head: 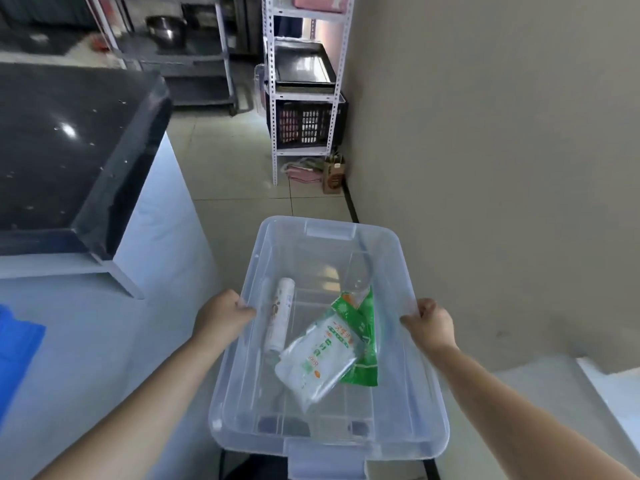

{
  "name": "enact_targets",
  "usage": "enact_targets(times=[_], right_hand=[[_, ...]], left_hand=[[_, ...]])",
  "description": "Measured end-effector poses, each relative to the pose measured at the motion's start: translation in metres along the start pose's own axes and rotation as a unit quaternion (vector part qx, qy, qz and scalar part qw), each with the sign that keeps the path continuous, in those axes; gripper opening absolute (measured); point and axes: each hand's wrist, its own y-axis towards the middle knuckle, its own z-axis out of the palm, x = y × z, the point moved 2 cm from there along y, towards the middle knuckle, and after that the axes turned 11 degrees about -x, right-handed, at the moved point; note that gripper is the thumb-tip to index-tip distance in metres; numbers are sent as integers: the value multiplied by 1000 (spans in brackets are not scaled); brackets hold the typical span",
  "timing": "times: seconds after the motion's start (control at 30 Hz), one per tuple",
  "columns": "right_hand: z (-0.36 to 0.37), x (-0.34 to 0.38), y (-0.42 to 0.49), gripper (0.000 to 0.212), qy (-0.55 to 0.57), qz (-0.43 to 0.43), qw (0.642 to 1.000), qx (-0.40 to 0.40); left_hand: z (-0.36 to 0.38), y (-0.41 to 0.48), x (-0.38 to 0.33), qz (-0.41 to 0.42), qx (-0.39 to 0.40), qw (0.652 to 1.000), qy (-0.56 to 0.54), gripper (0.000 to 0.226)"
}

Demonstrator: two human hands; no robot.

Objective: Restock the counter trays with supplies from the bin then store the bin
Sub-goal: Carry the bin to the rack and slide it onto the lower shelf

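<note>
Both hands carry clear bin, held in the aisle between counter and wall.

The bin (239,386) sits low centre, long axis running near to far, no lid on it. The left hand (223,315) grips the left rim, fingers curled over the edge. The right hand (431,323) grips the right rim the same way. Inside the bin, a white roll (281,315) lies along the left side. A white printed packet (317,358) lies near centre, partly on top of a green packet (365,336) to its right. A blue item (15,344) shows at the left edge. The dark-topped counter (69,150) is on the left, further off. Far along the right wall stands a white shelf rack (274,98) holding a dark tray (301,65) and, below it, a black crate (308,124). A brown paper bag (334,174) sits on the floor by the rack.
</note>
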Motion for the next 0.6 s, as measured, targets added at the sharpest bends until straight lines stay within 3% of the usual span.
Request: enact_targets(times=[0.3,0.43,0.6], right_hand=[[53,96,165,10,-27,-28,999,-4],[78,133,234,12,-2,-41,999,4],[127,184,333,15,18,-75,996,38]], left_hand=[[15,169,-60,-29,9,998,-47,30],[21,235,-78,-79,-22,994,-71,16],[33,319,-99,-121,-47,988,-85,21]])
